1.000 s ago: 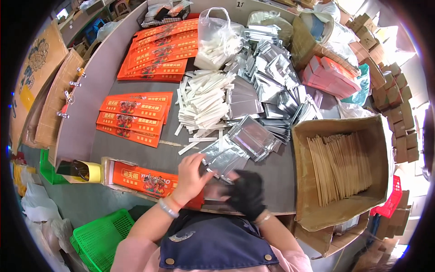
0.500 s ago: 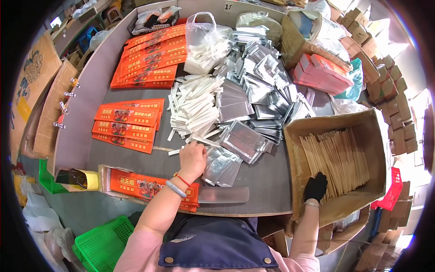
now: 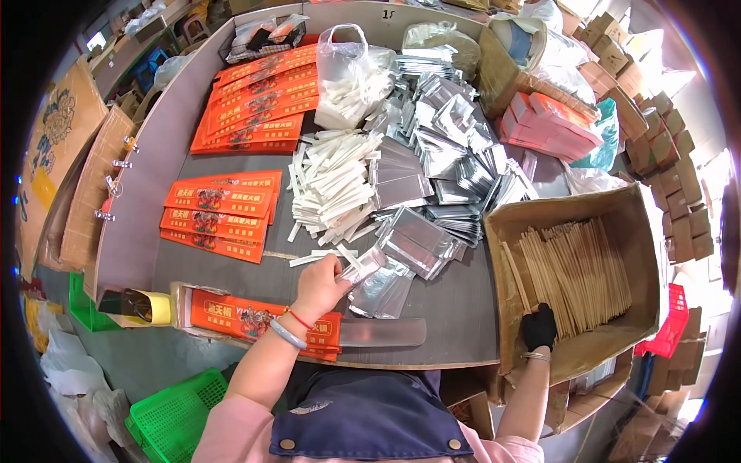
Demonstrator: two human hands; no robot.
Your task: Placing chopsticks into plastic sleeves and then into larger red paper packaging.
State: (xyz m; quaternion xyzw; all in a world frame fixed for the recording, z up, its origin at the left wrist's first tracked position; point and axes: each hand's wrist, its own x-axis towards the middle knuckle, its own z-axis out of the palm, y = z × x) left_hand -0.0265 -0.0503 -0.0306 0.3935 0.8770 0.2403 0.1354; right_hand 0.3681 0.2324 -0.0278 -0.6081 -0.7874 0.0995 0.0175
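My left hand (image 3: pixel 324 284), with a red cord and a pale bangle at the wrist, is closed on a silver foil pouch (image 3: pixel 361 268) lifted off a small heap of such pouches (image 3: pixel 384 292) on the grey table (image 3: pixel 455 324). My right hand (image 3: pixel 539 326) wears a black glove and reaches into a cardboard box (image 3: pixel 625 339) at my right, its fingers on the near ends of the thin wooden sticks (image 3: pixel 575 274) that fill it. Whether it holds any sticks I cannot make out.
White paper sleeves (image 3: pixel 332 181) and more foil pouches (image 3: pixel 448 147) cover the table's middle. Orange flat boxes lie in stacks at left (image 3: pixel 220 212), far left (image 3: pixel 255 100) and near the front edge (image 3: pixel 255 320). A green basket (image 3: pixel 166 417) sits low left; small cartons (image 3: pixel 656 116) pile up right.
My right hand left the pouches in front of me and went right into the stick box. My left hand stayed at the pouch heap and now has one pouch raised.
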